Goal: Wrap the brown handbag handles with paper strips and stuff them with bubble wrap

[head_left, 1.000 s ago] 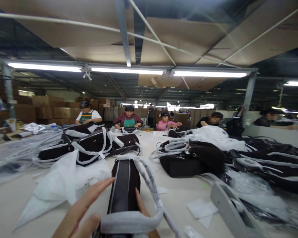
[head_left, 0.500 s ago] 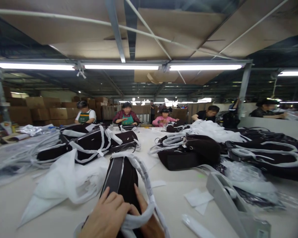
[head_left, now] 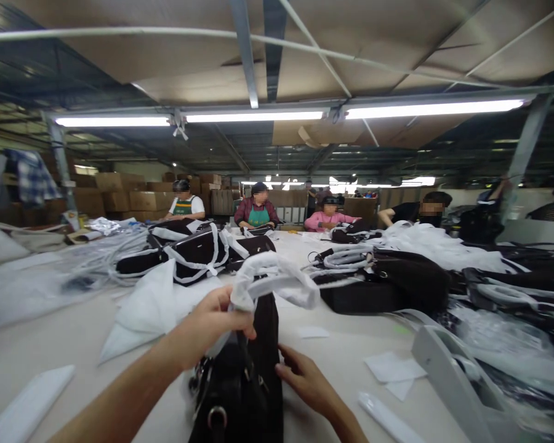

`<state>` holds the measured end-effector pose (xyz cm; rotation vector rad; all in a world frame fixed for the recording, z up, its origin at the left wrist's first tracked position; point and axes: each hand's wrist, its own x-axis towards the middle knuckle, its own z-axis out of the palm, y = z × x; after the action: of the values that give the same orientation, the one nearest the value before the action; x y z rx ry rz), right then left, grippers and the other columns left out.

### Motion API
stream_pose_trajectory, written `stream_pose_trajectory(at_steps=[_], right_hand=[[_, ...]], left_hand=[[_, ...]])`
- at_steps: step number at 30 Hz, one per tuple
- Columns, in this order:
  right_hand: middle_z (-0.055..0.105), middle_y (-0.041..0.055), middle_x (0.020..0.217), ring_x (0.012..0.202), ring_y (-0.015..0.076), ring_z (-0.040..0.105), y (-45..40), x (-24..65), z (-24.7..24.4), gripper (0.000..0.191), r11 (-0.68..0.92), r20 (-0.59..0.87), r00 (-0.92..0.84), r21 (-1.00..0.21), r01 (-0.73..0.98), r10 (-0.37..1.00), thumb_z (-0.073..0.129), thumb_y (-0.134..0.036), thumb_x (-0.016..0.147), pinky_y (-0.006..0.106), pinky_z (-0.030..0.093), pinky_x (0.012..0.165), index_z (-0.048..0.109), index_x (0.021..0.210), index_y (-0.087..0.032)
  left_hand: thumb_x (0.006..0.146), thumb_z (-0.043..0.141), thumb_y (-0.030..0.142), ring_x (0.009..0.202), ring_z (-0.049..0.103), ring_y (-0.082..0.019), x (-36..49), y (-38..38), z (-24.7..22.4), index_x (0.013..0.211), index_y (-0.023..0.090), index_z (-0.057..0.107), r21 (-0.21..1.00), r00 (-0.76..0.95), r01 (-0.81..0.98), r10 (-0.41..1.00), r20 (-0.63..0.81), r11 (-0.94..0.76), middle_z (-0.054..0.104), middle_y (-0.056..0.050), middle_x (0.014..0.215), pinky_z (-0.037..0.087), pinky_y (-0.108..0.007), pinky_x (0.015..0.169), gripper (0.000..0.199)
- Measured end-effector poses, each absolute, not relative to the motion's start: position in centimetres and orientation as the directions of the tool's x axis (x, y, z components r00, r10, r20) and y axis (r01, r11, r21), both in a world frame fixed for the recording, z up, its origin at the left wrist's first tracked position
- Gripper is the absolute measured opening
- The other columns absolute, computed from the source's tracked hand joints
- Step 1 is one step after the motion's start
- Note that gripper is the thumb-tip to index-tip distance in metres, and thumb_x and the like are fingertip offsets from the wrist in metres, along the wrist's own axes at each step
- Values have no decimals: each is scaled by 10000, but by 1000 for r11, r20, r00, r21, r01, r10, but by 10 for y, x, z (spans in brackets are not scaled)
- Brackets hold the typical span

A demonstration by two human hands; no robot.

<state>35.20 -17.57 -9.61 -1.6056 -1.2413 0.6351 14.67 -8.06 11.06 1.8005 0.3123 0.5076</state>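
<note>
A black handbag (head_left: 270,344) stands on the table directly before me, with a metal ring low on its near part. Its handle (head_left: 281,280), wrapped in white padding, arches above the bag. My left hand (head_left: 224,317) is closed around the near left part of that handle. On the bag's right side rests my right hand (head_left: 307,375), fingers apart and slightly bent, the fingertips touching the black fabric. A white sheet of wrapping (head_left: 143,307) lies crumpled to the left of the bag.
More black bags (head_left: 388,280) with wrapped handles lie farther back, left and right. A grey tape dispenser (head_left: 457,375) stands at right beside white paper pieces (head_left: 394,369) and clear plastic (head_left: 503,338). Several people sit across the table, one in a green apron (head_left: 258,215).
The bag has been turned and shows its ring-fitted part. My left hand has moved from its top to gripping the raised handle; my right hand has shifted outward. The view has swung left.
</note>
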Motion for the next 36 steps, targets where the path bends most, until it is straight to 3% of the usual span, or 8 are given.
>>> stream_pose_trajectory(at_steps=[6, 11, 16, 20, 22, 24, 29, 36], right_hand=[[478, 144, 1503, 1378, 295, 454, -175, 347, -91, 797, 35, 123, 260, -947, 319, 958, 565, -610, 841, 411, 364, 1133, 448, 1472, -137], [552, 182, 1431, 1318, 339, 525, -183, 360, -95, 853, -78, -12, 224, -955, 286, 974, 652, -681, 729, 430, 425, 1090, 563, 1387, -145], [630, 206, 1328, 1254, 382, 575, -195, 378, -63, 820, -84, 172, 523, -899, 431, 835, 548, -737, 736, 469, 447, 1075, 624, 1299, -145], [416, 88, 1549, 1424, 326, 384, -199, 350, 16, 743, 35, 684, 516, -619, 785, 516, 576, -524, 849, 490, 324, 1168, 349, 1508, -266], [337, 111, 1591, 1459, 369, 295, -192, 327, 57, 1020, 60, 768, 277, -379, 924, 577, 725, -423, 723, 538, 275, 1176, 185, 1568, -240], [529, 162, 1447, 1339, 394, 466, -179, 311, 93, 1096, 68, 662, 161, -306, 950, 732, 748, -338, 665, 544, 365, 1090, 154, 1574, -191], [739, 48, 849, 840, 236, 688, -160, 306, 168, 399, -15, 490, 82, -139, 990, 868, 481, -88, 793, 297, 435, 723, 666, 1127, -207], [676, 25, 706, 653, 155, 654, -163, 296, 256, 244, -122, 443, 140, -68, 990, 885, 477, -32, 753, 220, 390, 579, 662, 818, -178]], left_hand=[[643, 750, 268, 526, 470, -106, 150, -71, 126, 821, 125, 618, 965, 839, -263, 489, 240, -22, 516, 52, 532, 397, -279, 597, 264], [630, 762, 255, 453, 264, -45, 144, -57, 119, 701, 150, 539, 935, 807, -347, 530, 261, 68, 359, 96, 495, 208, -215, 462, 257], [698, 725, 291, 486, 282, -61, 124, -43, 104, 678, 178, 462, 953, 825, -301, 492, 276, -30, 357, 82, 539, 230, -229, 480, 288], [749, 674, 303, 515, 305, -77, 116, -48, 96, 705, 188, 455, 951, 840, -274, 445, 310, -145, 359, 75, 582, 270, -243, 506, 251], [768, 651, 320, 523, 319, -85, 117, -54, 98, 709, 190, 462, 938, 846, -275, 411, 340, -210, 371, 72, 581, 288, -247, 517, 237], [788, 621, 341, 532, 341, -96, 118, -59, 103, 712, 190, 473, 923, 852, -262, 381, 359, -283, 394, 65, 573, 301, -249, 527, 224], [763, 525, 226, 660, 468, -144, 113, -65, 109, 753, 196, 513, 865, 853, -64, 422, 307, -498, 508, 34, 673, 387, -253, 625, 33], [854, 509, 267, 1204, 564, -316, 79, -64, 38, 1199, 278, 631, 339, 674, 164, 356, 647, -926, 679, -75, 1170, 491, -411, 988, 366]])
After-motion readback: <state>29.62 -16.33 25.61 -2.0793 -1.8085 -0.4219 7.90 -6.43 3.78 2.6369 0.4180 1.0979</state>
